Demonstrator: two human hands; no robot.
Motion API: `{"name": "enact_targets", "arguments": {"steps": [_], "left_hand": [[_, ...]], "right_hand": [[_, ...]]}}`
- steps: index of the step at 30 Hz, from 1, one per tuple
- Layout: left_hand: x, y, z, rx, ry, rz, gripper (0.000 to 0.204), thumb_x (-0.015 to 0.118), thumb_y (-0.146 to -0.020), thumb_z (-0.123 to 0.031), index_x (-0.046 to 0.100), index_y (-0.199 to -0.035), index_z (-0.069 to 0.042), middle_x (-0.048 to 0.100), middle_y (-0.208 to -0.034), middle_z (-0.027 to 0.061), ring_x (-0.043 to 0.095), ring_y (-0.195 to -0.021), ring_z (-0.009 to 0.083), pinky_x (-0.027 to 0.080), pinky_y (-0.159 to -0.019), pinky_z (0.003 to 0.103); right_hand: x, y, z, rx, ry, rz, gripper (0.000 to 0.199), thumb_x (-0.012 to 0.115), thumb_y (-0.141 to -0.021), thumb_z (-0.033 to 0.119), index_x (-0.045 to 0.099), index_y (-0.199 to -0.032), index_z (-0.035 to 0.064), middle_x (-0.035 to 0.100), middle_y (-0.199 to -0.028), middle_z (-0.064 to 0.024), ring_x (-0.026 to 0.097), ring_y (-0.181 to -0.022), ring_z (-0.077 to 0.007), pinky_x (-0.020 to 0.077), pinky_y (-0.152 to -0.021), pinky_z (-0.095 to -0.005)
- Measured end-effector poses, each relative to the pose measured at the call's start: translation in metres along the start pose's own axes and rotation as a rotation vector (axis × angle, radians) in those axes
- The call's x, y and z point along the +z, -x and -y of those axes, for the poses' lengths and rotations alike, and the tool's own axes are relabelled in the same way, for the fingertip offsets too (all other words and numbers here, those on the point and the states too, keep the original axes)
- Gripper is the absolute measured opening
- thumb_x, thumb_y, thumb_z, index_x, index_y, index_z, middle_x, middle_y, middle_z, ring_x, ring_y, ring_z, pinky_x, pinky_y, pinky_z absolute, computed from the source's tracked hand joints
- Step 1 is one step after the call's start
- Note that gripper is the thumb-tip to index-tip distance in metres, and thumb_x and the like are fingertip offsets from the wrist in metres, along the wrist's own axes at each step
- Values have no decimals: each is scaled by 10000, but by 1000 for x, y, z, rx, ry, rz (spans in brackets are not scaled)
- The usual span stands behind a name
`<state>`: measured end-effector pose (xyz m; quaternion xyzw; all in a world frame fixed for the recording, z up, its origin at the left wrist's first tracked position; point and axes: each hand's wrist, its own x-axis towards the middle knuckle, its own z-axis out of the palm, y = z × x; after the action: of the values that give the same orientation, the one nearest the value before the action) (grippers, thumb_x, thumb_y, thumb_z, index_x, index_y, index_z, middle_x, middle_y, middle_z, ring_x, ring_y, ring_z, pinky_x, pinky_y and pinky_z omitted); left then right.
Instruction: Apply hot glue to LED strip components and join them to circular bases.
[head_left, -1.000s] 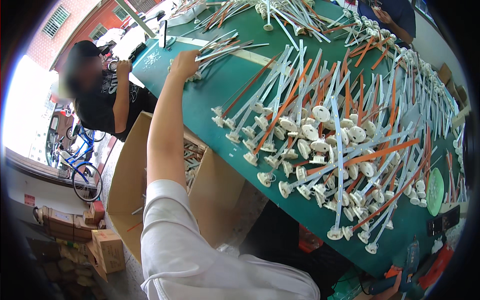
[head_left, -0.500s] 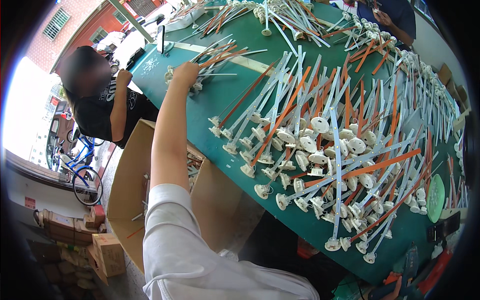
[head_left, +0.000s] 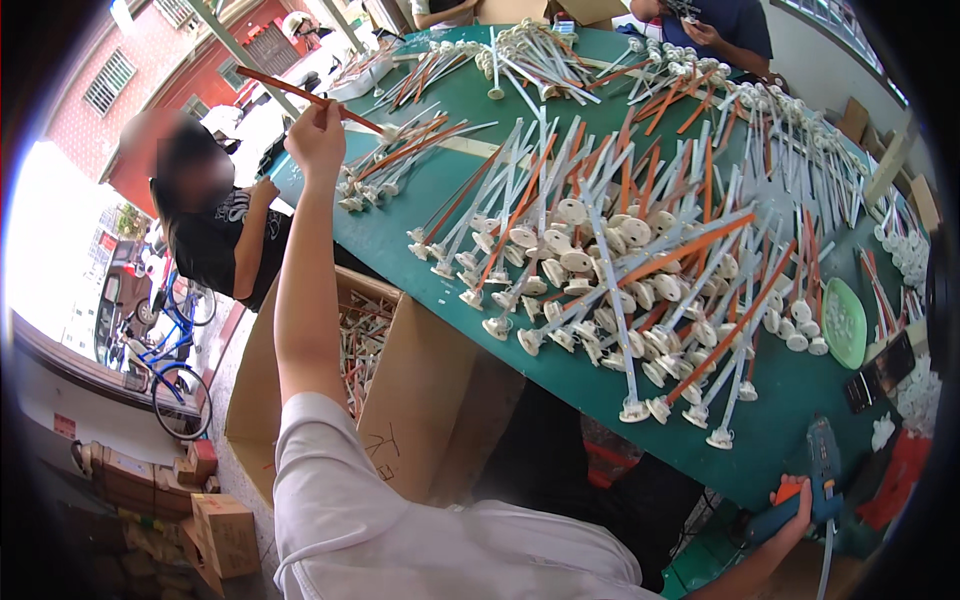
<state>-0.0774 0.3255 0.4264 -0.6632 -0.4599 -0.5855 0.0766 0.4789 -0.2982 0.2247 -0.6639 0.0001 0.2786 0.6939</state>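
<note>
Nearest, our R hand [head_left: 793, 513] curls round the teal glue gun [head_left: 822, 455]. Cardboard box [head_left: 425, 385] next to the green table [head_left: 400, 225] holds lots of loose strips [head_left: 365, 345], maybe done pcs, we can't confirm. Big pile [head_left: 600, 260] of white-based strips on tabletop: we'd say mid-job, plenty left. Green dish [head_left: 853, 358] has small white bits [head_left: 840, 315]. Farther, our L hand [head_left: 316, 140] pinches an orange strip [head_left: 275, 84], held up nr a smaller bunch [head_left: 365, 185].

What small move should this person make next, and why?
Perhaps bring the orange strip toward the teal glue gun: the left hand holds the strip out, well away from the gun in the right hand.
</note>
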Motion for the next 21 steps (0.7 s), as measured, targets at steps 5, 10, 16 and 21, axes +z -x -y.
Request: {"name": "enact_targets", "arguments": {"steps": [5, 10, 16, 21], "left_hand": [[0, 104, -211, -50, 576, 504, 92, 672, -895, 5, 699, -961, 62, 732, -837, 79, 701, -822, 121, 547, -770, 246], [1, 201, -367, 183, 803, 810, 112, 686, -860, 70, 689, -972, 75, 725, -840, 98, 711, -787, 149, 559, -711, 253], [31, 296, -450, 368, 899, 863, 130, 742, -762, 29, 707, -887, 22, 711, -751, 122, 727, -681, 212, 548, -605, 275], [53, 342, -453, 197, 805, 1149, 93, 685, -786, 12, 638, -867, 11, 671, -755, 179, 681, -718, 355, 525, -602, 370]], "right_hand": [[10, 18, 3, -79, -45, -20, 268, 619, -936, 286, 638, -1066, 53, 661, -1001, -52, 654, -985, -194, 518, -713, -317], [28, 18, 2, -162, -129, 46, 233, 638, -914, 154, 612, -1083, -5, 663, -980, -104, 670, -930, -231, 561, -669, -358], [26, 31, 3, -248, -103, 54, 235, 635, -913, 126, 594, -1077, -38, 658, -986, -135, 664, -925, -240, 577, -657, -350], [16, 30, -5, -303, -69, 134, 207, 611, -916, 94, 597, -1080, -32, 661, -1020, -137, 659, -952, -239, 575, -707, -354]]}}
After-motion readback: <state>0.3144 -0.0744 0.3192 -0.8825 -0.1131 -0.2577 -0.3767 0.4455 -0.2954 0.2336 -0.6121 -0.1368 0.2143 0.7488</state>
